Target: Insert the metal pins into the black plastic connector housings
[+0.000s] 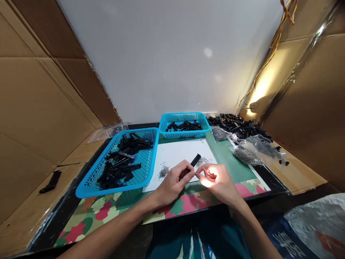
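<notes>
My left hand (175,180) is closed around a slim black plastic part (196,160), whose far end sticks up beyond my fingers. Close against it, my right hand (215,180) pinches a thin rod-like tool (207,170), bright under the lamp light; its exact kind is unclear. The fingertips of both hands meet at the near end of the black part, which they hide. Beneath them lies a white sheet (172,150). On it are a heap of tiny metal pieces (164,171) to the left and another metal heap (202,161) behind my hands.
A large blue basket (149,158) with black parts stands left, a smaller blue basket (184,135) behind. Loose black parts (237,124) pile up at back right, near bags of metal pieces (245,154). One black piece (51,182) lies far left. Cardboard walls (35,97) flank the table.
</notes>
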{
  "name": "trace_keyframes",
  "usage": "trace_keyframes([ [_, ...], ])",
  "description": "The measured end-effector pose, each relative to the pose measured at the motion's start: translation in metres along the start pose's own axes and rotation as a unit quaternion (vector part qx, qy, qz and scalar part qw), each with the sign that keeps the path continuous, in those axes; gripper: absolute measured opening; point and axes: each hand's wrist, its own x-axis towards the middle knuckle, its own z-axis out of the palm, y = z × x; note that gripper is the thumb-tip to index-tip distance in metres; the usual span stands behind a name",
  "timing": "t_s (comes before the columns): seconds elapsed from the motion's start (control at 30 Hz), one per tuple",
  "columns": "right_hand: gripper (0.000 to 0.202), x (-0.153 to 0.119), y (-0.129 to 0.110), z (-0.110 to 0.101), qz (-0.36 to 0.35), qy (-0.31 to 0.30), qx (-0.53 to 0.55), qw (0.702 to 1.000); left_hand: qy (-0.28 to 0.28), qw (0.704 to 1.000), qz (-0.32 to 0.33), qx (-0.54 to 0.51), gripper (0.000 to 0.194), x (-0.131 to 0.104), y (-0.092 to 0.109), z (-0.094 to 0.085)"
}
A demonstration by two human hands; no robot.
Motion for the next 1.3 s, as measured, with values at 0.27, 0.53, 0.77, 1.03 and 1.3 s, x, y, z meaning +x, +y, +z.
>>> trace_keyframes([
  [0.27, 0.033, -0.009, -0.001, -0.004, -0.142, 0.176, -0.048, 0.973, 0.002, 0.995, -0.009, -0.098, 0.026, -0.005, -0.006, -0.001],
  [0.53, 0.020, -0.001, 0.005, -0.002, -0.329, 0.135, -0.151, 0.922, -0.002, 0.989, 0.048, -0.139, 0.055, -0.005, -0.014, 0.007],
  [0.77, 0.026, -0.004, 0.012, -0.001, -0.305, 0.094, -0.242, 0.916, 0.006, 0.994, 0.033, -0.102, 0.054, -0.007, -0.010, 0.005],
  [1.03, 0.024, -0.005, 0.005, -0.007, -0.297, 0.024, -0.211, 0.931, 0.010, 0.997, 0.037, -0.073, 0.042, -0.008, -0.013, 0.004],
  [1.3, 0.023, -0.002, 0.002, -0.013, -0.222, -0.009, -0.103, 0.970, -0.006, 0.997, 0.041, -0.065, 0.038, -0.007, -0.012, 0.004],
])
